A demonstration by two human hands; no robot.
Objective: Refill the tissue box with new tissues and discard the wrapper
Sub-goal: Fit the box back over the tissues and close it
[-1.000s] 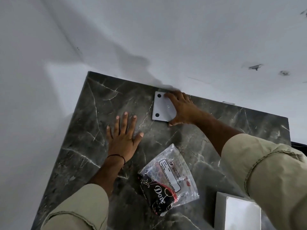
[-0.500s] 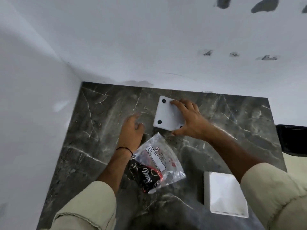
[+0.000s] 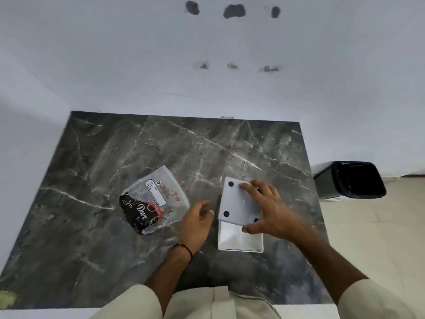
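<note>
Dark marble with pale veins makes the top of the table (image 3: 92,226), which stands in a corner of white wall (image 3: 115,54). Both forearms reach forward from beige sleeves over its near edge. The right hand (image 3: 269,210) is palm down, with the fingers spread across a square white plate (image 3: 236,203) and the thumb hooked under its near edge, so it is grasping the plate. The plate has round black pads at its corners and is a little tilted. It is held over the far part of the white tissue box (image 3: 239,240), covering it partly. The box stands on the table near the right side, and its open top shows white inside.

The left hand (image 3: 195,222), with a thin black band (image 3: 184,248) at the wrist, is just left of the box. Its fingers are loosely curled and it holds nothing. It is somewhat blurred.

Left of this hand, very close to it, the clear wrapper (image 3: 161,192) with a black and red print lies flat on the table. On the floor to the right, beyond the table edge, stands a black bin (image 3: 349,180).
</note>
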